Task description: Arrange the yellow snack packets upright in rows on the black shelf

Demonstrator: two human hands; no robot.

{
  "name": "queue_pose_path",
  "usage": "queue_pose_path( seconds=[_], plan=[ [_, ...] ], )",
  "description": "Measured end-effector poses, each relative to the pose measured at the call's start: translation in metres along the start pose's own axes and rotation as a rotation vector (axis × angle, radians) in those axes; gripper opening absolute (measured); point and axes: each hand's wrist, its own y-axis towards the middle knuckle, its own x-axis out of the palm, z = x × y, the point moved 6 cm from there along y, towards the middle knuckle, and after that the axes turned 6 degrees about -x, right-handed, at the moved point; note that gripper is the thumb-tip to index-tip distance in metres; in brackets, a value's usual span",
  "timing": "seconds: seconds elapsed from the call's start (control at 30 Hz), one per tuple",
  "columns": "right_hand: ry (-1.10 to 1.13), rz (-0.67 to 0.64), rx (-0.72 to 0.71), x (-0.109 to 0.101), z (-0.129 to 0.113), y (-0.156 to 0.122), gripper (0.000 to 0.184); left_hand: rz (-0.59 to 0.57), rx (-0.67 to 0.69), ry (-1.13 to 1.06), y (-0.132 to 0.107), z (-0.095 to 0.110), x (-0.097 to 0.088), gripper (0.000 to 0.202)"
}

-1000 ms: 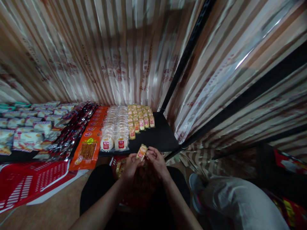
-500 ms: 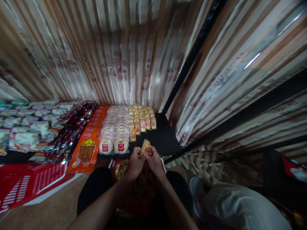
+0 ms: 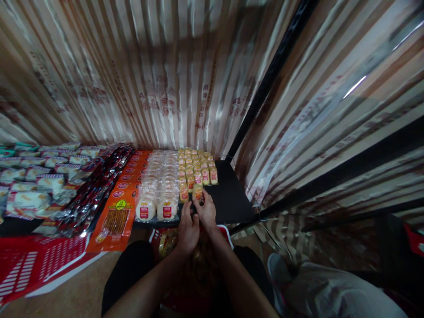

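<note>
Packets (image 3: 166, 243) lie in a basket (image 3: 226, 232) (right hand (image 3: 207, 213) pinching yellow packet (image 3: 197, 191), left hand (image 3: 189, 231) half open).

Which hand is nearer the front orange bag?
Left. The left hand is right of the front orange bag; the right hand is farther right, touching a small yellow packet.

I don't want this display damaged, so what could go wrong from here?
The small yellow packet at the right hand's fingertips could knock the neighbouring yellow packets. The left hand might bump the wrapped round white cakes near the front edge of the black shelf. The orange snack-stick pouch overhangs that edge, so a brush could dislodge it.
</note>
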Motion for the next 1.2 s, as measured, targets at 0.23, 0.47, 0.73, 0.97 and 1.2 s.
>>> queue_pose_path(
  seconds=[0.23, 0.47, 0.73, 0.97, 1.2],
  plan=[
    [-0.001, -0.014, -0.032, 0.017, 0.001, 0.01, 0.049, -0.013, 0.01, 0.088, 0.01, 0.001, 0.001, 0.051],
    [0.117, 0.011, -0.002, 0.02, 0.003, 0.011, 0.04, -0.056, -0.001, 0.113, 0.014, 0.0, 0.003, 0.052],
    [0.127, 0.05, -0.031, 0.016, 0.0, 0.006, 0.026, -0.054, -0.038, 0.16, 0.015, -0.003, 0.002, 0.052],
    [0.003, 0.047, -0.077, 0.022, 0.003, 0.005, 0.024, -0.046, 0.009, 0.207, 0.017, -0.001, 0.001, 0.05],
    [-0.009, 0.129, -0.169, 0.014, -0.004, 0.0, 0.026, -0.018, 0.05, 0.236, 0.01, -0.001, -0.003, 0.042]
  ],
)
